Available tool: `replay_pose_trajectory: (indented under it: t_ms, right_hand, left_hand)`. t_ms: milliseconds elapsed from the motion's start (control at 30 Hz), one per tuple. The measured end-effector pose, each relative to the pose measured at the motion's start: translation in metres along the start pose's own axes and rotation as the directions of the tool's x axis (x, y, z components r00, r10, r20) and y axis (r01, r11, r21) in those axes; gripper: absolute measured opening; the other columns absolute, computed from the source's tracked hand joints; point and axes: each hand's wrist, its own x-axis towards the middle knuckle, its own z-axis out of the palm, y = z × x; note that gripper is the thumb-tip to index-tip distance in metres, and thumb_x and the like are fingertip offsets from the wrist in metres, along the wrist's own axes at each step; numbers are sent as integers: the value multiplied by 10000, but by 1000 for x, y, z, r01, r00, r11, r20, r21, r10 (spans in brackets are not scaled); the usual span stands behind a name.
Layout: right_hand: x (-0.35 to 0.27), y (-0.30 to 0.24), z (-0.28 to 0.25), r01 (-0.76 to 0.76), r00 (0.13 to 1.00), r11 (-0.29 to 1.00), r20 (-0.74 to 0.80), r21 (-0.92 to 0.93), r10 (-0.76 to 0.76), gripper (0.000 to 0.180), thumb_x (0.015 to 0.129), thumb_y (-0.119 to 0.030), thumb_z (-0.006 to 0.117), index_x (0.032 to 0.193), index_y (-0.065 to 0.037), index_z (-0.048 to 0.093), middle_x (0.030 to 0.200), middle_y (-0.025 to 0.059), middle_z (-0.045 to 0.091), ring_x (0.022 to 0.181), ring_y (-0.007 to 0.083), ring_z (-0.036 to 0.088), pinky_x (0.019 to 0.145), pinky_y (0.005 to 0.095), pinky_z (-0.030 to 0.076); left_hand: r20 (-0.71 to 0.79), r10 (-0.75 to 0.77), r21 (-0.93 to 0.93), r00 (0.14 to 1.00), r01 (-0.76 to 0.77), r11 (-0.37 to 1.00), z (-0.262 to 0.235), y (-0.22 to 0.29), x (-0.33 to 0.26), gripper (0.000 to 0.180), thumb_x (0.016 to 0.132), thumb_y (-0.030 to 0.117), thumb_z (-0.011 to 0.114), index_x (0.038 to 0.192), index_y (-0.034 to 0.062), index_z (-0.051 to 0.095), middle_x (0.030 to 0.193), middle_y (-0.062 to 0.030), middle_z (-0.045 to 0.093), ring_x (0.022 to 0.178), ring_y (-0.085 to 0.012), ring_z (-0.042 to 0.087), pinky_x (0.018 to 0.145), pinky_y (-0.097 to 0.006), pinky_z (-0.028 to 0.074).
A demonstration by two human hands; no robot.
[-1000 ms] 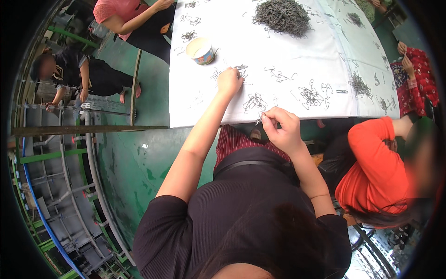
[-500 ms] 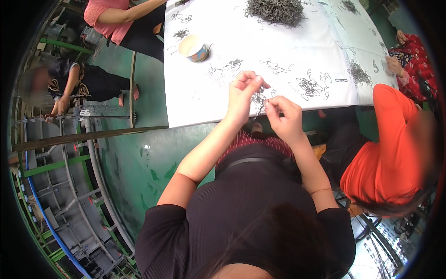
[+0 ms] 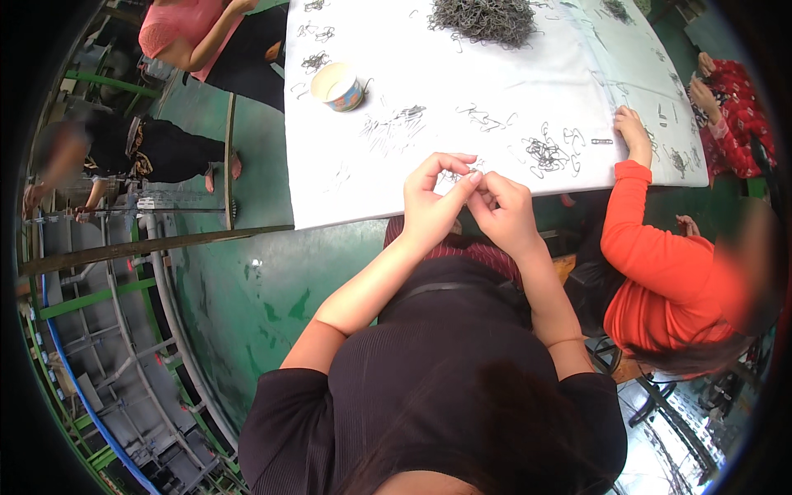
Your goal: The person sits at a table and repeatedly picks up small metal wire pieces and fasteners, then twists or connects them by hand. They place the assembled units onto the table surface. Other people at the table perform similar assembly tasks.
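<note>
Small round paper cup [image 3: 339,85] at 11 o'clock on white cloth-covered table [image 3: 346,181], thin grey wire clips scattered around. Left hand [image 3: 436,200] at centre, thumb and forefinger pinched together on a tiny wire clip [image 3: 473,175]; right hand [image 3: 503,210] touching it, fingers closed on the same piece (barely visible). Mid-assembly, likely. Next calls for fine fingertip alignment. Grey wire heap [image 3: 483,18] at 12 o'clock; orange-sleeved co-worker [image 3: 660,264] at 3.
</note>
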Motion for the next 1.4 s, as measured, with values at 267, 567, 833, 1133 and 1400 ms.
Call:
replay_pose_trajectory:
  t_ms: [267,567,833,1133,1400]
  right_hand:
    - [29,87,-11,-337,909,934,-220,118,356,100,806,-100,560,779,-5,546,608,25,531,565,68,500,516,207,397]
    - [85,173,-7,-151,957,634,47,-759,285,130,750,-166,571,837,-81,619,824,92,601,762,279,580,679,373,463]
    - [96,188,-27,-326,924,815,22,-479,382,126,693,-163,628,725,-41,621,676,109,607,645,237,586,605,330,461]
    - [90,197,-39,-438,887,890,-104,125,451,174,749,-155,633,837,-5,640,620,24,578,567,71,492,538,216,399]
    - [92,204,-41,-427,903,873,-155,-234,400,213,746,-183,629,876,-14,633,654,41,580,604,110,526,564,245,422]
  left_hand:
    - [-16,142,-166,990,-143,976,-16,5,-11,130,804,-12,532,861,43,428,834,-71,526,829,-140,504,741,-265,411]
    - [-56,44,-118,997,-50,992,-29,10,-35,115,800,-22,515,846,36,427,827,-58,490,786,-114,463,717,-231,387]
    - [-44,76,-117,996,-80,990,-44,7,-42,102,803,-14,509,844,25,424,787,-51,462,742,-114,438,695,-227,373]
    - [-15,149,-32,989,-149,988,-45,20,-38,111,786,7,535,822,26,432,772,-68,471,735,-137,449,688,-240,375]
    - [91,122,-121,988,-111,987,-27,30,-29,107,770,13,552,809,26,453,792,-74,482,756,-158,463,710,-256,376]
